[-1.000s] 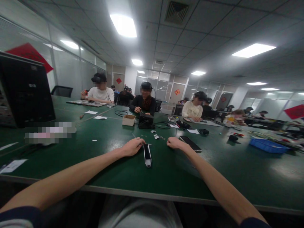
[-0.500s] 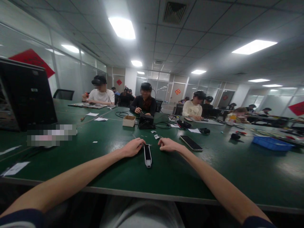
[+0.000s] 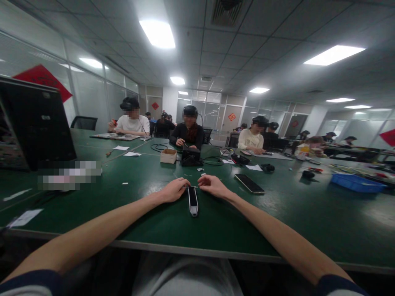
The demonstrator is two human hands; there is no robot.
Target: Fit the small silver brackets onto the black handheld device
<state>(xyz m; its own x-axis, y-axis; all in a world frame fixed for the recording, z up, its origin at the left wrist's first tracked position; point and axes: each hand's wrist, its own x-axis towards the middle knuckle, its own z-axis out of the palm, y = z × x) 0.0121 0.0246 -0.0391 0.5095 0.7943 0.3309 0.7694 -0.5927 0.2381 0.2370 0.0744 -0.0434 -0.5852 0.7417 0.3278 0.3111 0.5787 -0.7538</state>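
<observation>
On the green table [image 3: 132, 224], straight in front of me, lies a slim white device [image 3: 193, 210] with a long narrow black screen. My left hand [image 3: 174, 190] rests at its upper left edge, fingers bent and drawn together; what lies under the fingertips is hidden. Close to the upper right corner, my right hand [image 3: 213, 186] holds thumb and forefinger together in a pinch. Anything between them is too small to make out. Just beyond the right fingers are small silvery pieces [image 3: 200, 169].
A phone [image 3: 249, 183] lies right of my right hand, with a blue tray [image 3: 356, 183] farther right. Beyond my hands stand a small open box [image 3: 168, 156] and a black stand [image 3: 190, 157] with cables. A black computer case [image 3: 38, 123] is at left. Several people sit across.
My right hand has moved left and slightly up, closer to the device's upper end, and its fingers have changed from curled to a pinch. The left hand stays nearly still.
</observation>
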